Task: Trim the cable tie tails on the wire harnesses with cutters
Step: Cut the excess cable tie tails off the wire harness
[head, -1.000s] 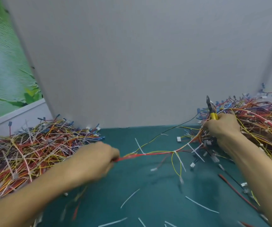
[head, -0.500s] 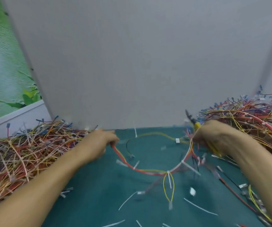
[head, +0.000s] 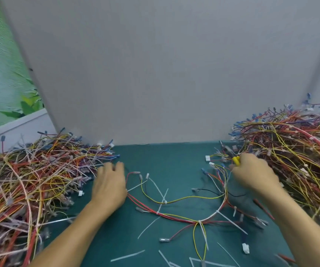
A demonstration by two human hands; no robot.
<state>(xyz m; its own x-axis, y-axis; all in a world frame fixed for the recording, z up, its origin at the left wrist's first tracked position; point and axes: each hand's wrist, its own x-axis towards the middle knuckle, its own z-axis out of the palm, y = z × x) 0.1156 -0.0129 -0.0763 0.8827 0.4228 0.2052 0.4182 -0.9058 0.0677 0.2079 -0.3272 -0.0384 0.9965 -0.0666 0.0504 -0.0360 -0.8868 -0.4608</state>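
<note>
Dropped since 0.5 s ago, harness (head: 176,218) now lies looped on the bench (head: 174,160) — left hand (head: 110,185) flat, fingers out, over its red end, right hand (head: 251,174) gripping cutters (head: 235,159) — tails (head: 232,223) uncut, probably trimmed next.

Open mat (head: 167,157) ahead, hemmed by left wire pile (head: 30,180) and right wire pile (head: 294,160)

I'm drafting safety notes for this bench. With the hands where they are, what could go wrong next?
1. The cutters in the right hand point into the right pile of fine wires; a careless snip may nick insulation.
2. On the harness, the tie tails cross thin coloured wires, so a wire could be cut instead.
3. The left hand shows no clear grip on the harness, so it may shift during cutting.
</note>
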